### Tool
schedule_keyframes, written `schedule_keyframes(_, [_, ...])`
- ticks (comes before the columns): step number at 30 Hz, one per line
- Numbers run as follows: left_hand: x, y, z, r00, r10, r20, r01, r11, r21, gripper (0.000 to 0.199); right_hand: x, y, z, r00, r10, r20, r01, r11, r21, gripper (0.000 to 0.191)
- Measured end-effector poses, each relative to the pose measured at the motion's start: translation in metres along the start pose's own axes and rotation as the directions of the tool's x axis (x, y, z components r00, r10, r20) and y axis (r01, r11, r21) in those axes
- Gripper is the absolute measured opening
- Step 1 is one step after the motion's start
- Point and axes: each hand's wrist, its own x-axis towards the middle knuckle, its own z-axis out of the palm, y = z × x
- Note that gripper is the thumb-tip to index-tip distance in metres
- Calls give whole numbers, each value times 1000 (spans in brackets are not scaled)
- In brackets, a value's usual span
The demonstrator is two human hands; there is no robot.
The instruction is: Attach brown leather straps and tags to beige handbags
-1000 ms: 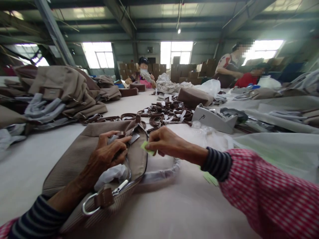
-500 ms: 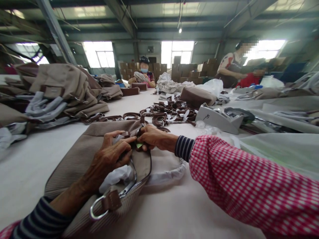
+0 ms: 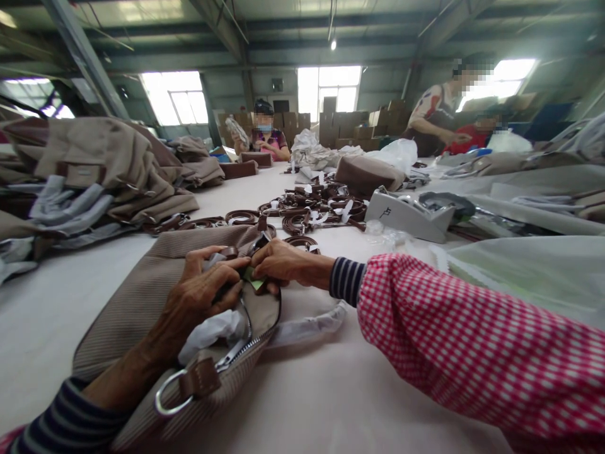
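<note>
A taupe ribbed handbag [image 3: 142,284] lies on its side on the table, its zipped mouth open toward the right. A large metal ring [image 3: 163,400] hangs from a brown leather tab at its near end. My left hand [image 3: 201,287] is closed on the bag's upper edge, index finger stretched toward my right fingers. Pinched at the far end of the opening, my right hand [image 3: 278,261] holds a small green tag [image 3: 255,282]; its fingertips are partly hidden. White wrapping covers one handle [image 3: 215,331] beneath my left hand and another handle [image 3: 312,326] right of the bag.
Coiled brown straps [image 3: 297,217] lie beyond the bag. A grey tape dispenser [image 3: 406,214] stands to their right. More taupe bags [image 3: 108,151] are heaped at the left. A translucent plastic sheet [image 3: 534,271] covers the right side. Several people work across the table.
More of the green tag shows under my right fingers. Both hands remain at the bag's opening. The view has shifted slightly, and a person opposite has raised a wrapped bundle.
</note>
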Motion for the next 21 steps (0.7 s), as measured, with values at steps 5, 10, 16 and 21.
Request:
schedule_keyframes(5, [-7,-10,3,999,11,48,-11,1000,6,13,2,3,3,998,32,49,-31,999,-40,10])
schedule_keyframes(10, [-12,-11,8,996,56,69,-60,997,56,10,7,-5,12,969,238,-62,-240,970,-30,10])
schedule_keyframes(16, [-2,13,9,994,-106,-23,106,994,21,11,27,-6,25,919,244,-309,-256,967,4,18])
schedule_keyframes(21, [4,17,13,994,-86,-71,89,995,50,12,33,4,38,814,242,-528,-364,921,-139,22])
